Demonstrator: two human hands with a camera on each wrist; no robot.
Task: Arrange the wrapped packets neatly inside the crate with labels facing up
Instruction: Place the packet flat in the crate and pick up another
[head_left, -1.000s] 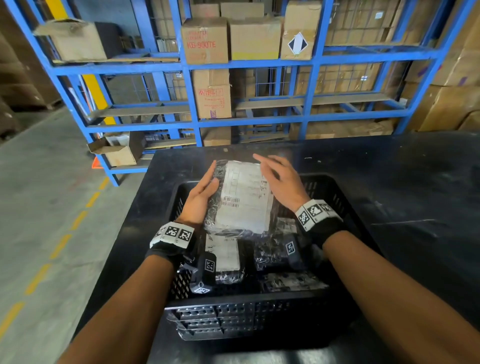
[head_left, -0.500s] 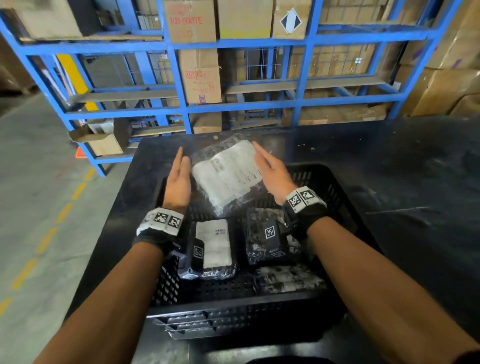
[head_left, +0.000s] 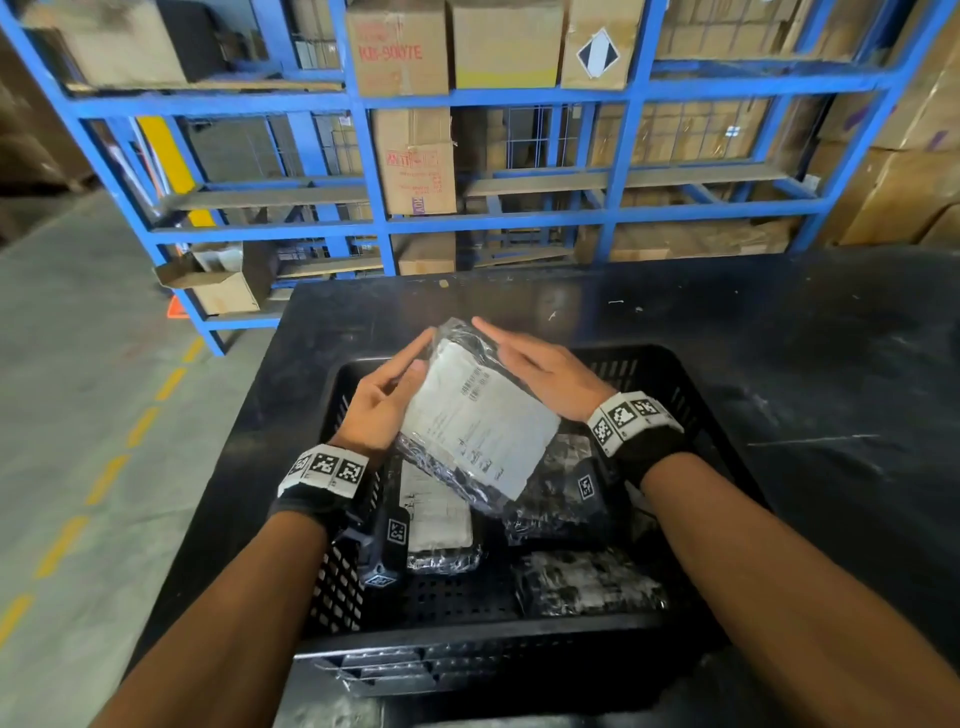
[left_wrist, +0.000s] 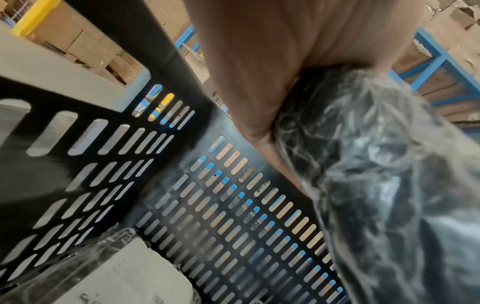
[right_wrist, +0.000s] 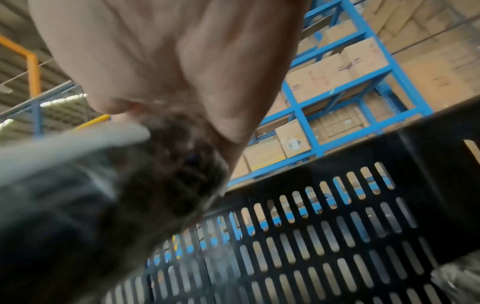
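Observation:
A clear-wrapped dark packet (head_left: 478, 421) with its white label up hangs tilted over the far half of the black slotted crate (head_left: 727, 457). My left hand (head_left: 384, 405) holds its left edge, thumb on the label and index finger straight along the side. Along its upper right edge my right hand (head_left: 540, 374) lies flat with straight fingers. In the left wrist view the palm (left_wrist: 259, 61) presses the crinkled wrap (left_wrist: 376, 164). The right wrist view is blurred: palm (right_wrist: 168, 61) over the packet (right_wrist: 91, 195). Another label-up packet (head_left: 436, 514) lies inside at the left.
Two dark wrapped packets (head_left: 561, 499) (head_left: 587, 582) lie in the crate's right half, no label showing. The crate sits on a black table (head_left: 779, 338). Blue racking (head_left: 374, 156) with cardboard boxes stands behind; grey floor with a yellow dashed line lies to the left.
The packet has come back from the crate's far end toward me and now sits higher and tilted. My left hand moved from beside it onto its left edge.

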